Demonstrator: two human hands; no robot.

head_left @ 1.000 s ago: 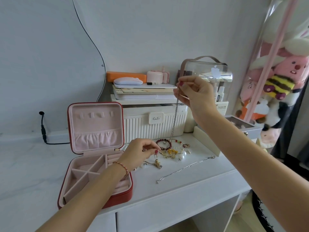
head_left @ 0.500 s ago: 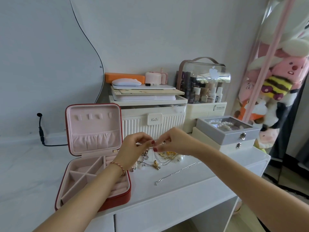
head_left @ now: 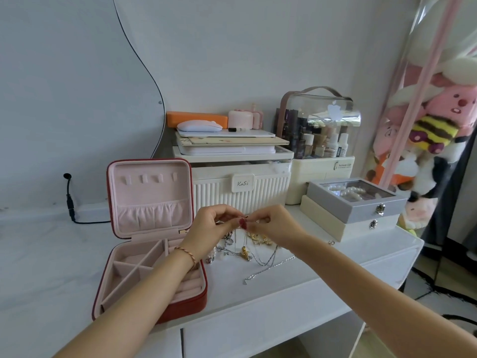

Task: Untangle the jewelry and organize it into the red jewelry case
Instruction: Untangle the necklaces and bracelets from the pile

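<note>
1. Both hands meet above the jewelry pile: the left hand [head_left: 210, 227] and the right hand [head_left: 271, 226] sit fingertip to fingertip, just in front of the ribbed white organizer box [head_left: 241, 189].
2. Left thumb and forefinger are pinched together on a thin silver chain [head_left: 236, 239]; the right hand's fingers are pinched on the same chain, red nails almost touching the left hand's.
3. The chain hangs from that pinch in fine strands down into the tangled jewelry [head_left: 245, 250], a heap of silver links, gold pieces and pearls on the white tabletop [head_left: 296, 275].
4. One loose silver chain end [head_left: 268, 270] trails out of the heap toward the table's front edge.
5. The red jewelry case [head_left: 152, 236] stands open just left of the pile, lid upright, pink lining showing; its divided compartments look empty as far as the left forearm lets us see.
6. To the right, a grey box [head_left: 361, 202] with a clear lid holds pearls, stacked on a cream box.
</note>
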